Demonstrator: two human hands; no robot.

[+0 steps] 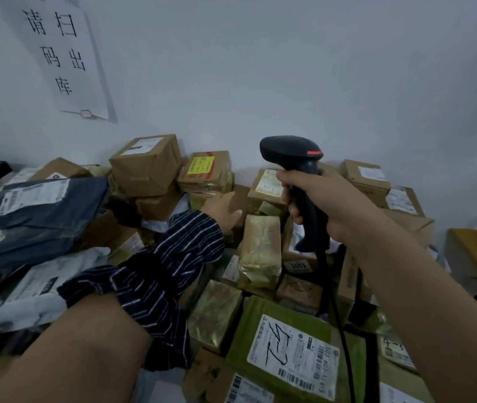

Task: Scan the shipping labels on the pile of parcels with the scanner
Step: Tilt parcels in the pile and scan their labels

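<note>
Head view. Nearest to us lies one green parcel (248, 338), its white shipping label (295, 356) face up, with a barcode and a handwritten mark. It is part of the pile of parcels (260, 251) that fills the lower frame: cardboard boxes, tape-wrapped packets and plastic bags, overlapping too much for us to give an exact count.

One black cable (340, 324) runs up across the green parcel to the one scanner (292, 155). The right hand (324, 199) holds the scanner upright above the middle of the pile. Its fingers (286, 181) are wrapped fully round the handle, and the scanner's head points left.

To the left, a striped sleeve (155, 274) leads to the left hand (222, 210), which reaches over the pile. Its fingers (227, 199) are stretched nearly straight and hold nothing. Their tips lie at the edge of a brown box, though we cannot tell whether they touch it.

At far left rests one dark blue mailer bag (45, 225) with its own label. Behind it, one cardboard box (147, 167) tops the pile. On the wall (289, 68) hangs one paper sign (62, 53).
</note>
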